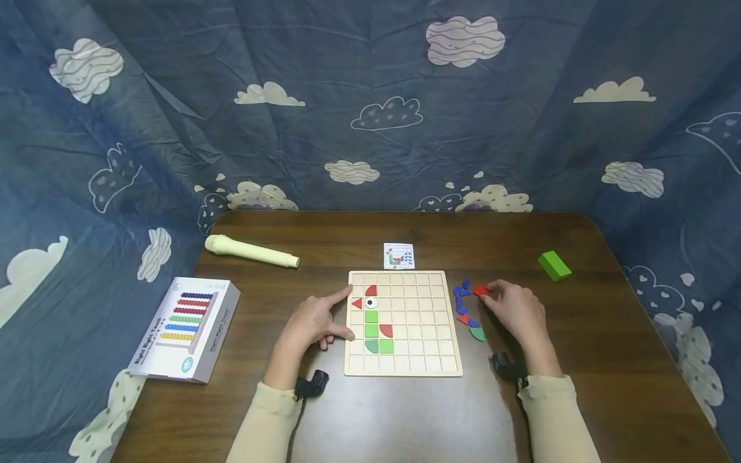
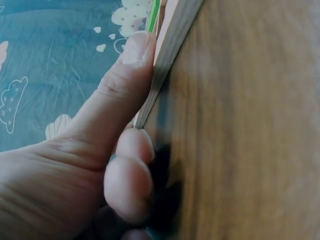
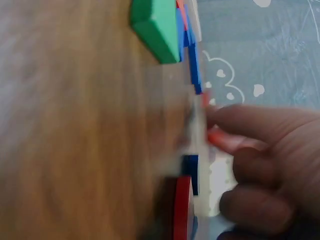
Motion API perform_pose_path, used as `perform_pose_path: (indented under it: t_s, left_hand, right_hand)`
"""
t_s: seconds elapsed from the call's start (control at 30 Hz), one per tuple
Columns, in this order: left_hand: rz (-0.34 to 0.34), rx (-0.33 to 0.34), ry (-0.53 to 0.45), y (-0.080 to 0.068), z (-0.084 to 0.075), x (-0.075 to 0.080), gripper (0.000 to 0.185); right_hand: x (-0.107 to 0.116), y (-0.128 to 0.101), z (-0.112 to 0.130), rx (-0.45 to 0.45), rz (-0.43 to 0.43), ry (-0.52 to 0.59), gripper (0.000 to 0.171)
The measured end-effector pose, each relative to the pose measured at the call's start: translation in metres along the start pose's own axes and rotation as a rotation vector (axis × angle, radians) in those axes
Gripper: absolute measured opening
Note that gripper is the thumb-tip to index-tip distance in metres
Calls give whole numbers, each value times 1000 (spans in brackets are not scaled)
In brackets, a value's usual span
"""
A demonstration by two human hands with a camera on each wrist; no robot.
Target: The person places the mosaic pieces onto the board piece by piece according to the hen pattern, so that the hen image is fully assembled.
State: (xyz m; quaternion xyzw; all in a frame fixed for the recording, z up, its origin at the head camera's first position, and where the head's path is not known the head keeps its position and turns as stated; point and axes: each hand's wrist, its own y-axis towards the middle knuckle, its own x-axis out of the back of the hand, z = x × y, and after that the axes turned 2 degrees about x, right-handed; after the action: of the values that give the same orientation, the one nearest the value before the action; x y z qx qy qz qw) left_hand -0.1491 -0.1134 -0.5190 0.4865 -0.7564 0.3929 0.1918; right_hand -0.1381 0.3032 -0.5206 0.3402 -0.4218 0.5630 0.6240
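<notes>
One red piece (image 1: 480, 290) is pinched between the right hand (image 1: 520, 312)'s thumb and fingertips, right of the gridded board (image 1: 417, 321). Blue pieces (image 1: 460, 301) and a green piece (image 1: 477, 334) lie between. The left hand (image 1: 307, 323), thumb and forefinger spread wide, touches the board's left edge, grasping nothing. Beyond the board lies a picture card (image 1: 399, 256); farther out, a green block (image 1: 554, 265), a cream microphone (image 1: 251, 251) and a box (image 1: 179, 328).

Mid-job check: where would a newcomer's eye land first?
Likely on the pale gridded board between the left hand and right hand, with an eye tile among red and green tiles toward its left. Next comes the red piece pinched by the right hand, beside loose blue pieces right of the board. The bright green block stands out farther right.
</notes>
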Motion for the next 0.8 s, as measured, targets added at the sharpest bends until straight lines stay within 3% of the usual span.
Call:
perform_pose_path:
  t_s: [0.1, 0.2, 0.43, 0.57, 0.8]
  left_hand:
    - [10, 5, -15, 0, -1, 0, 107]
    - [15, 11, -35, 0, -1, 0, 107]
    - [17, 11, -38, 0, -1, 1, 107]
    - [37, 18, -38, 1, 0, 1, 107]
    - [39, 27, -31, 1, 1, 0, 107]
  right_hand:
    - [7, -8, 12, 59, -22, 15, 36]
    - [13, -21, 40, 165, -12, 42, 37]
    - [-4, -44, 108, 399, 111, 62, 26]
    - [-25, -47, 119, 446, 177, 50, 20]
    - [-48, -46, 118, 419, 233, 52, 13]
